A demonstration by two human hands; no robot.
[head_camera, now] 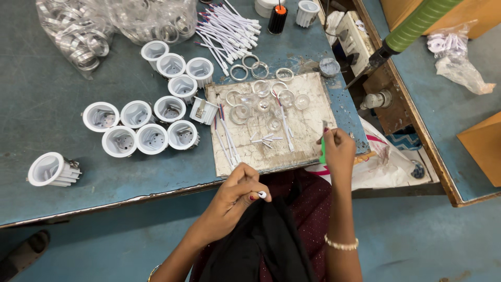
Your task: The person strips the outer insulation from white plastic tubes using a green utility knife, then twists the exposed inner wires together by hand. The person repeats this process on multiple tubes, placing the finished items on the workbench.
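Left hand [237,190] pinches white connector [262,195]; right hand [338,149] raised, gripping green tool [322,151].

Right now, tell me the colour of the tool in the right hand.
Green; the slim tool in the right hand shows in the head view.

Your left hand [237,190] is curled near your lap, fingertips pinched together, forearm angled in from lower left. Your right hand [338,150] is raised farther right, fingers closed, forearm upright, wrist bent slightly inward.
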